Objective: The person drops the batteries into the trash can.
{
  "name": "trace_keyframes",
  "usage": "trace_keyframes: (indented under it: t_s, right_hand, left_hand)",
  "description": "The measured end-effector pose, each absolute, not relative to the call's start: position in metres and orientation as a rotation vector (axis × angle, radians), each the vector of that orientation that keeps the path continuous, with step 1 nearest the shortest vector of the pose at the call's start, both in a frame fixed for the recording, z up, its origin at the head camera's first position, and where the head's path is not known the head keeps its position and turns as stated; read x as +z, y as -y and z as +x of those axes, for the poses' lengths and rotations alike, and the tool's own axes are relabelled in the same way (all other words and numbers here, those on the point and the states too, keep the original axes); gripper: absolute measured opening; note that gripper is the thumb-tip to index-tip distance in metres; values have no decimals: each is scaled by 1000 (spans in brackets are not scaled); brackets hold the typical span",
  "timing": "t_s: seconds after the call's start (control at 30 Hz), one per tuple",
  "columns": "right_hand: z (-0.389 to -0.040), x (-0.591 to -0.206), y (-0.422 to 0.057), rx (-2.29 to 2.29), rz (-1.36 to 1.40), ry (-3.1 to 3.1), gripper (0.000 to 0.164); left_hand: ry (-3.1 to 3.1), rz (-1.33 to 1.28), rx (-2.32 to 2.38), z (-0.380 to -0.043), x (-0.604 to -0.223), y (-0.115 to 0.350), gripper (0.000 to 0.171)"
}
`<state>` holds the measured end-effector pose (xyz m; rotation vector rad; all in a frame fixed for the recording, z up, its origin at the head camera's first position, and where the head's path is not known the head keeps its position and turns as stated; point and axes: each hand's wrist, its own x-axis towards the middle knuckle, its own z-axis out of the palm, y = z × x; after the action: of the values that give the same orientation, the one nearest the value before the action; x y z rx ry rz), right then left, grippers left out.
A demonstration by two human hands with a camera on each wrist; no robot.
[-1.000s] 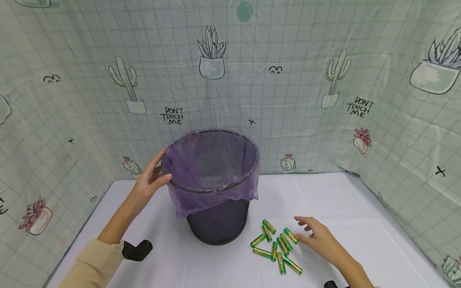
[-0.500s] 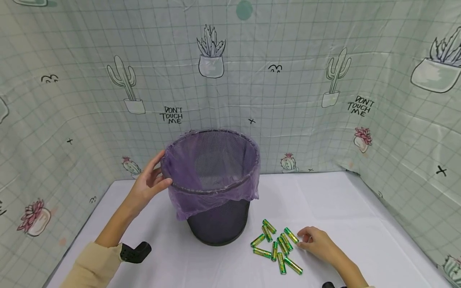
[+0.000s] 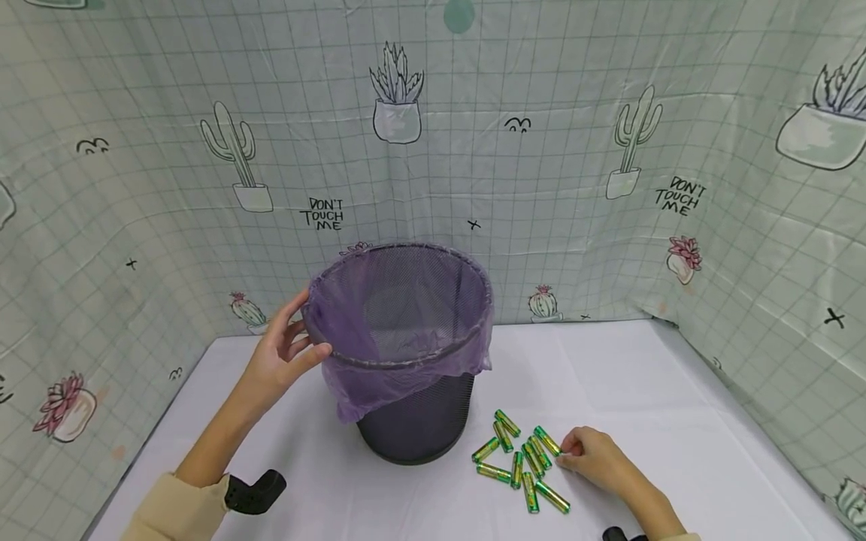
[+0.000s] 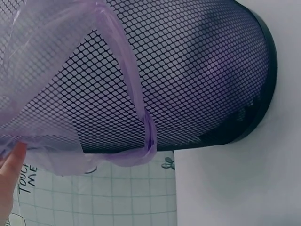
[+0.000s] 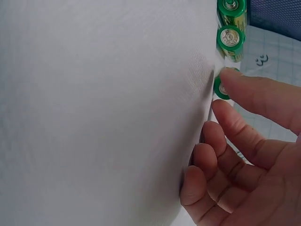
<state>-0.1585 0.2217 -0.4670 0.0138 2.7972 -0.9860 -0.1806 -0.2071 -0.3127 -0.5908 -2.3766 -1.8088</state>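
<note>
A black mesh trash can point(image 3: 416, 421) stands on the white table, with a purple bag point(image 3: 399, 387) folded over its rim. My left hand point(image 3: 274, 364) holds the can's left side at the rim, the thumb lying along the rim and the fingers against the outside. In the left wrist view, one finger point(image 4: 11, 169) touches the bag. Several green and gold batteries lie loose to the right of the can. My right hand point(image 3: 598, 458) rests by the rightmost battery point(image 3: 546, 441), thumb and index finger apart at its near end; the thumb partly covers that end in the right wrist view.
A pale checked cloth point(image 3: 446, 173) with cactus drawings forms the back and side walls. The white tabletop point(image 3: 595, 376) runs up to it. A black wrist mount point(image 3: 257, 492) sticks out from the left sleeve point(image 3: 179, 511).
My right hand has drawn its fingers in beside the rightmost battery. My left hand has stayed on the rim, and the can has shifted slightly right and toward me.
</note>
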Motion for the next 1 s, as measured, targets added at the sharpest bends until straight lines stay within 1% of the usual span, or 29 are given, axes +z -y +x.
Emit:
trace_keyframes:
  t_s: [0.33,0.7,0.87,1.0]
  right_hand:
    - [-160,-470,-220,-953,-8,-2834,16]
    - [-162,-467,-218,-868,-25,-2901,13]
    - [-162,-457,-219,-916,-56,-2951,14]
    - [-162,-442,-217,-975,-101,-3015,15]
  left_hand:
    - [2406,-552,-1793,-174,-313,203,80]
    - [2382,-534,-1799,-172,-312,199,75]
    - [2398,-520,-1764,-172,-312,198,75]
    - [2408,-511,-1745,-172,-312,198,75]
